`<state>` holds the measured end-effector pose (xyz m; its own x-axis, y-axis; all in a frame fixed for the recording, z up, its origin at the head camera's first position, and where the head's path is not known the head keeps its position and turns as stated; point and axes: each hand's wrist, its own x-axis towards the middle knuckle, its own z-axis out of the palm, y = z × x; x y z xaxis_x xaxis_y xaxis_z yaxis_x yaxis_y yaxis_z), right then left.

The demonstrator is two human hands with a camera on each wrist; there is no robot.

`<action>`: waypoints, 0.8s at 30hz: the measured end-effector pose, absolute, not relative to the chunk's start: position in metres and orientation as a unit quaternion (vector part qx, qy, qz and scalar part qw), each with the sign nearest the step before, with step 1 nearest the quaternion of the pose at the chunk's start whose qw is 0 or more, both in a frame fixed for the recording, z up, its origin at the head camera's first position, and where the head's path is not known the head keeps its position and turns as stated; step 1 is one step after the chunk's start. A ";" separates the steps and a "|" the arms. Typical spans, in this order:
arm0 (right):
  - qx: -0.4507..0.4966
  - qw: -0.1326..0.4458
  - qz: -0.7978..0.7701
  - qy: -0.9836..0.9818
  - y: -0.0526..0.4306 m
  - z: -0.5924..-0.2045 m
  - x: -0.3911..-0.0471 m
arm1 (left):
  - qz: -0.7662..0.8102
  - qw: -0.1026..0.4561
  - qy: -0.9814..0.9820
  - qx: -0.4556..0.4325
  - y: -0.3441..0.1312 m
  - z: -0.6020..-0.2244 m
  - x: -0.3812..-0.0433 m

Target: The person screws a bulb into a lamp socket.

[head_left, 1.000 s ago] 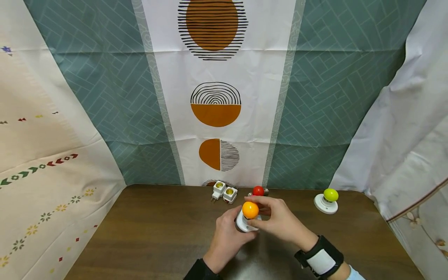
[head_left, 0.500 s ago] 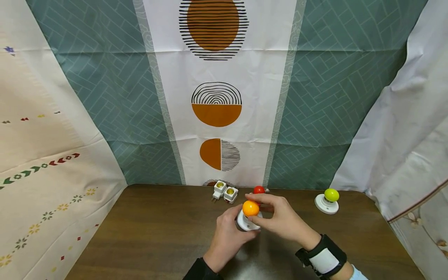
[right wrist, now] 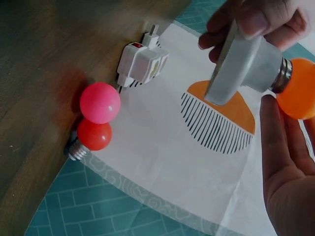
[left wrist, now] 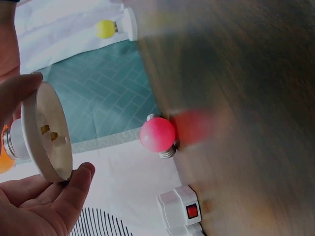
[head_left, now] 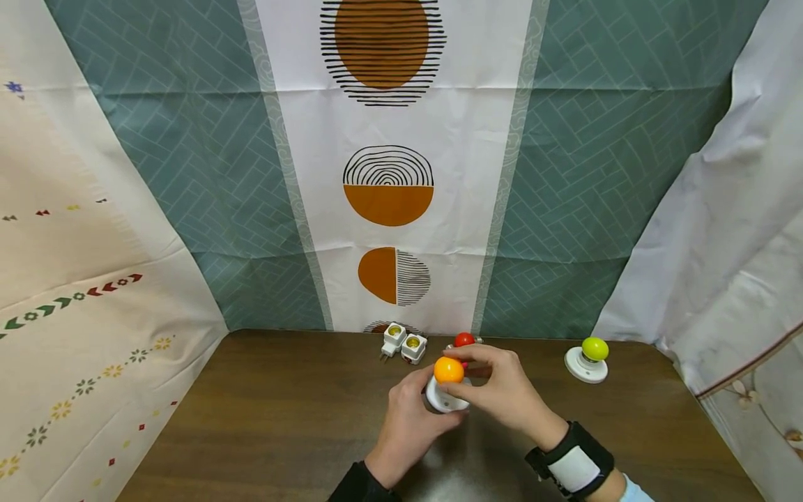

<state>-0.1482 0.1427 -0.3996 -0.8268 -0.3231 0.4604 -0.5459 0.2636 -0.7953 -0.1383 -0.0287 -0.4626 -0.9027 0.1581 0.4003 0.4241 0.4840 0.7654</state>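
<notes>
My left hand (head_left: 410, 418) grips a round white lamp holder (left wrist: 30, 135) by the rim of its base, thumb on one side and fingers on the other. The holder is raised off the table, and its hollow underside with brass contacts shows in the left wrist view. An orange light bulb (head_left: 448, 370) sits in the socket, part of its metal screw cap visible in the right wrist view. Thumb and fingers of my right hand (head_left: 505, 387) pinch this bulb from the right, close to its neck.
Behind my hands, a red bulb (right wrist: 95, 135) and a pink bulb (right wrist: 100, 102) lie together. Left of them are two white plug-in sockets (head_left: 403, 344), one showing a red switch (left wrist: 192, 211). A yellow-green bulb (head_left: 594, 348) stands in another white holder (head_left: 585, 368) at back right. Curtains border the table.
Around the bulb, the right thumb and fingers have shifted slightly, and the right wrist has moved a little. The left hand keeps its hold on the lamp holder.
</notes>
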 end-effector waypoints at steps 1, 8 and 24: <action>0.271 0.108 0.542 -0.788 0.141 -0.396 -0.146 | -0.477 0.140 -0.851 -0.171 -0.029 -0.462 -0.139; 0.235 0.114 0.543 -0.798 0.134 -0.379 -0.133 | -0.466 0.136 -0.859 -0.162 -0.030 -0.460 -0.140; 0.315 0.116 0.516 -0.788 0.139 -0.388 -0.142 | -0.464 0.141 -0.858 -0.170 -0.032 -0.459 -0.140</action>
<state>-0.1416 0.1390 -0.3879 -0.7743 -0.3777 0.5077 -0.6164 0.2685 -0.7403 -0.1403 -0.0324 -0.4591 -0.9025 0.1612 0.3994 0.4224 0.5122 0.7478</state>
